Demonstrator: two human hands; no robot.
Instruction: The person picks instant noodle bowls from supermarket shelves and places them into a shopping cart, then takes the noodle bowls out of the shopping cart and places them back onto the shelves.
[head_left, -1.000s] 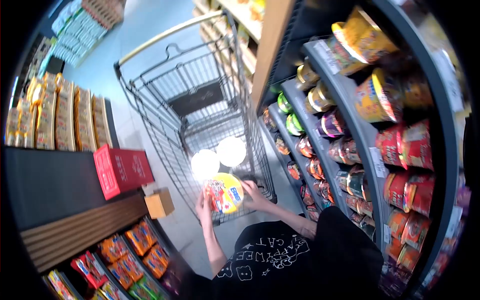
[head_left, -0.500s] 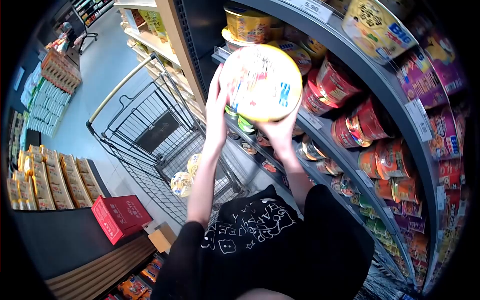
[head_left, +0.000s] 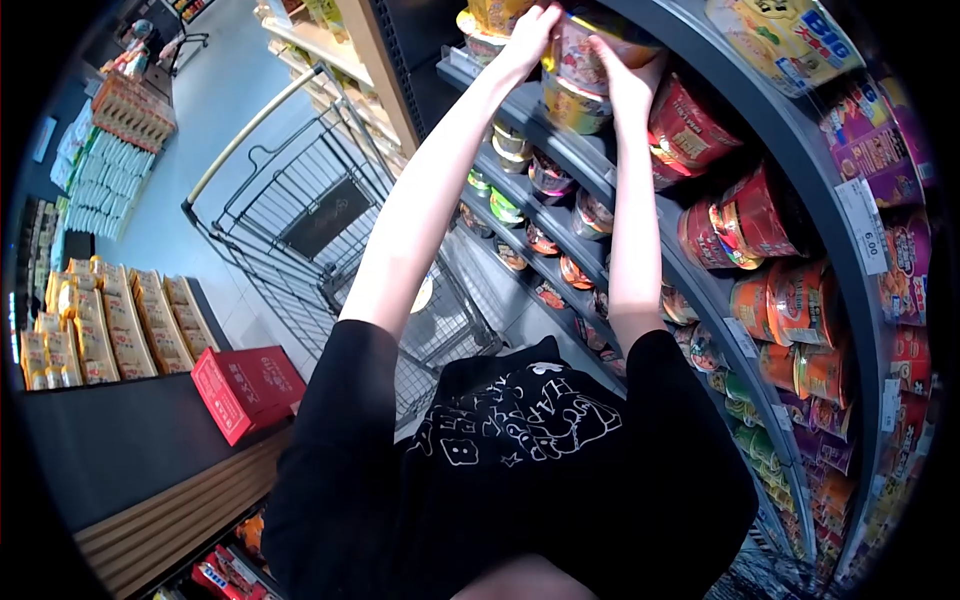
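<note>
Both hands are at the upper shelf, around a yellow-rimmed instant noodle bowl whose printed side faces me. My left hand has its fingertips against the bowl's left side. On the right, my right hand grips it with the thumb over the printed side; the other fingers are partly hidden. Directly below it is another yellow noodle bowl at the shelf edge. Red noodle bowls stand right beside my right hand, and more yellow tubs sit to the left.
A wire shopping cart stands to the left, a pale round item inside it partly behind my left arm. Lower shelves hold several noodle cups. A red box and rows of yellow packets are at the lower left.
Both hands have moved up and forward, carrying the noodle bowl from in front of me to the shelf. The bowl has turned from lid facing me to side facing me.
</note>
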